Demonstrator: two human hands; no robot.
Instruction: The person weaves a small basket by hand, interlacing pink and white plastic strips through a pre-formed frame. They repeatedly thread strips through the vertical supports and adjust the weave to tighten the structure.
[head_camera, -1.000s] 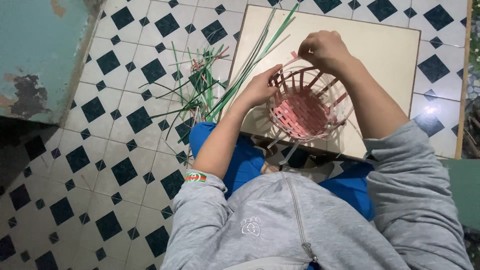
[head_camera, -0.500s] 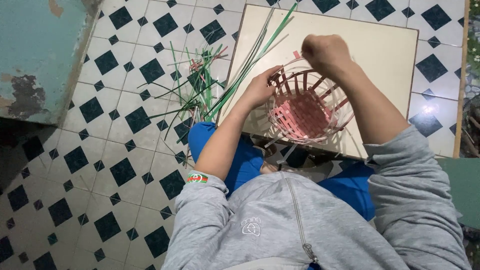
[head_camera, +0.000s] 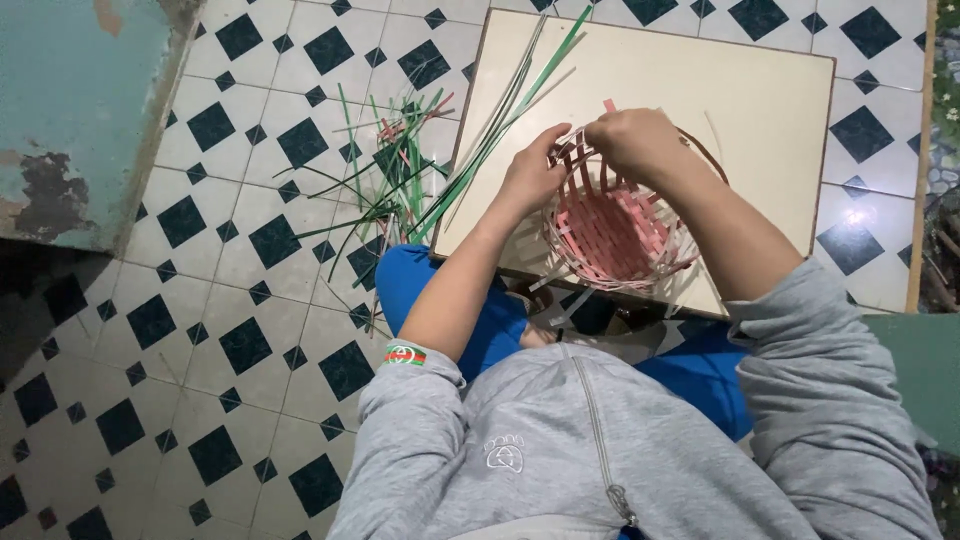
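A small round basket (head_camera: 610, 235) woven of pink and white strips sits on a cream board (head_camera: 760, 100) in front of me. My left hand (head_camera: 530, 180) grips the basket's left rim, fingers pinched on an upright strip. Over the far rim, my right hand (head_camera: 630, 140) is closed on another upright pink strip. Several loose strip ends stick up around the rim.
A bundle of long green strips (head_camera: 500, 120) lies across the board's left edge. More green and pink offcuts (head_camera: 390, 170) are scattered on the black-and-white tiled floor (head_camera: 230, 300). A worn teal surface (head_camera: 70, 110) is at the upper left.
My right hand has moved left along the far rim toward my left hand. The basket has turned slightly and the left hand stays on its rim.
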